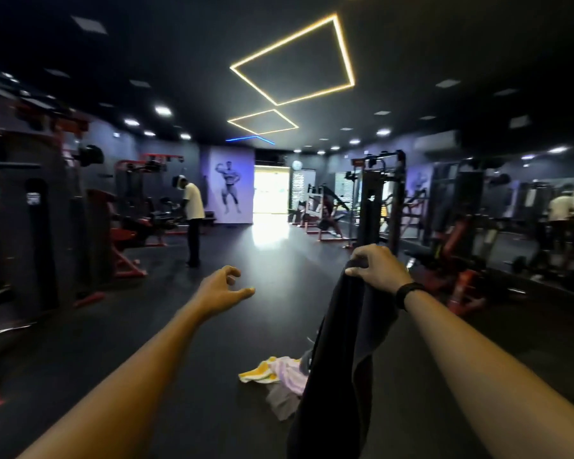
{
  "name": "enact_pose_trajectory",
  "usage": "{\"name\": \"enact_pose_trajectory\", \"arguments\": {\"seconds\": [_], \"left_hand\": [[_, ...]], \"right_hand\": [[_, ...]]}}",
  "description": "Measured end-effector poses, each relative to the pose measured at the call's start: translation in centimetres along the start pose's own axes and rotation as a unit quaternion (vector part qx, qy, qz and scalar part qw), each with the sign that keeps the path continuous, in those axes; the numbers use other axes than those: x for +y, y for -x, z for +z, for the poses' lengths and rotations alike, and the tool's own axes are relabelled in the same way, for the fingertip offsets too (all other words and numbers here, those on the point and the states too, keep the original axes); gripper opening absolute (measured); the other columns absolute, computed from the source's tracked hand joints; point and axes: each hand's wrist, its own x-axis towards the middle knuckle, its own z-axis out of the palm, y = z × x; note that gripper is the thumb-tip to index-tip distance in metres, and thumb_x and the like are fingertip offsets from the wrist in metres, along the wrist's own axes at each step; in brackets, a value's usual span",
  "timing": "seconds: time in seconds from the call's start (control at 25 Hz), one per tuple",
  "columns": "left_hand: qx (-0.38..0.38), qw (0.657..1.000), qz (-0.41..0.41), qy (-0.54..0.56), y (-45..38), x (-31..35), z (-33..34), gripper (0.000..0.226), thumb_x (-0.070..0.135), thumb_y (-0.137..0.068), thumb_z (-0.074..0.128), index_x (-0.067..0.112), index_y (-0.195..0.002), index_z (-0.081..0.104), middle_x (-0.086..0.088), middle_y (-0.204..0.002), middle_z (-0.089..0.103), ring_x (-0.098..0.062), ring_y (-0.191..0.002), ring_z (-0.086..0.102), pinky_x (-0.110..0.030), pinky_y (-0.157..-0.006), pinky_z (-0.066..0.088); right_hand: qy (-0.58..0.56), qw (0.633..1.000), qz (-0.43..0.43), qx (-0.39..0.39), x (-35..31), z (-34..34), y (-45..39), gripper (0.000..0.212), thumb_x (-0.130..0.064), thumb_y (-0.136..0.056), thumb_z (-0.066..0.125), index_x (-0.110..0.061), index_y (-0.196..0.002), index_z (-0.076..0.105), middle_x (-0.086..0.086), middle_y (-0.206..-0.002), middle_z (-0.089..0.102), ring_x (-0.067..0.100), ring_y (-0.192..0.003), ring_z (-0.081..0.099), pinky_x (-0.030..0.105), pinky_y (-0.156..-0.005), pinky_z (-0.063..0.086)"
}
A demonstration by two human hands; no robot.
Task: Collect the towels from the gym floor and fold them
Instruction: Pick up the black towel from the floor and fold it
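Two or three light towels sit crumpled on the gym floor by the feet. Further out, right hand pinches the dark towel by its top edge, hanging long. Left hand is loose, holding nothing; I'd grab the opposite corner and stretch it flat before folding.

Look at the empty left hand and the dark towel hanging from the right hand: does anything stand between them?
Nothing visible does. The left hand is open in mid-air, and only open space over bare floor separates it from the dark towel that the right hand grips.
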Motion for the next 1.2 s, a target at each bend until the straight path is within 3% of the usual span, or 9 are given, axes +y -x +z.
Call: {"name": "enact_pose_trajectory", "arguments": {"seconds": [0.28,0.52,0.68,0.8,1.0,1.2], "left_hand": [[-0.088,0.991,0.088,0.049,-3.0,16.8,17.1,0.057,0.044,-0.083,0.068,0.015,-0.128,0.050,-0.008,-0.127,0.057,-0.023,-0.109,0.057,-0.030,-0.087,0.047],[-0.201,0.957,0.185,0.098,-3.7,31.2,33.5,0.058,0.047,-0.078,0.072,0.017,-0.125,0.052,-0.004,-0.121,0.058,-0.018,-0.105,0.058,-0.032,-0.090,0.049],[-0.273,0.924,0.229,0.137,-3.7,39.6,43.3,0.055,0.039,-0.079,0.074,0.015,-0.124,0.053,-0.004,-0.116,0.058,-0.016,-0.100,0.055,-0.028,-0.085,0.045],[-0.317,0.897,0.265,0.157,-4.9,46.2,51.4,0.056,0.040,-0.078,0.074,0.016,-0.124,0.053,-0.005,-0.118,0.057,-0.018,-0.105,0.056,-0.029,-0.088,0.046],[-0.378,0.853,0.313,0.178,-8.1,56.7,63.5,0.053,0.040,-0.078,0.074,0.016,-0.121,0.054,-0.001,-0.111,0.055,-0.017,-0.102,0.055,-0.029,-0.085,0.045],[-0.437,0.804,0.357,0.188,-11.0,67.7,73.5,0.050,0.037,-0.078,0.075,0.015,-0.119,0.056,-0.004,-0.112,0.059,-0.019,-0.100,0.058,-0.024,-0.080,0.043]], "right_hand": [[0.049,0.992,0.105,0.042,16.8,-12.1,7.7,0.010,-0.033,-0.082,0.072,-0.027,-0.082,0.064,-0.002,-0.099,0.069,0.022,-0.102,0.061,0.040,-0.083,0.050],[0.093,0.967,0.224,0.077,29.9,-20.8,16.3,0.011,-0.029,-0.086,0.069,-0.020,-0.092,0.067,0.000,-0.102,0.067,0.023,-0.102,0.060,0.041,-0.080,0.049],[0.133,0.940,0.302,0.088,37.8,-25.0,21.2,0.009,-0.028,-0.086,0.068,-0.024,-0.094,0.068,0.000,-0.111,0.065,0.022,-0.109,0.056,0.035,-0.080,0.045],[0.165,0.916,0.354,0.091,44.6,-28.1,24.0,0.015,-0.026,-0.086,0.069,-0.021,-0.100,0.068,0.000,-0.116,0.063,0.022,-0.112,0.053,0.038,-0.088,0.045],[0.191,0.871,0.442,0.097,55.1,-32.6,26.1,0.016,-0.027,-0.081,0.073,-0.025,-0.096,0.068,-0.001,-0.111,0.064,0.021,-0.108,0.057,0.043,-0.091,0.049],[0.241,0.811,0.519,0.122,63.2,-37.2,27.4,0.015,-0.030,-0.079,0.074,-0.033,-0.092,0.067,-0.001,-0.104,0.065,0.022,-0.103,0.058,0.040,-0.087,0.050]]}}
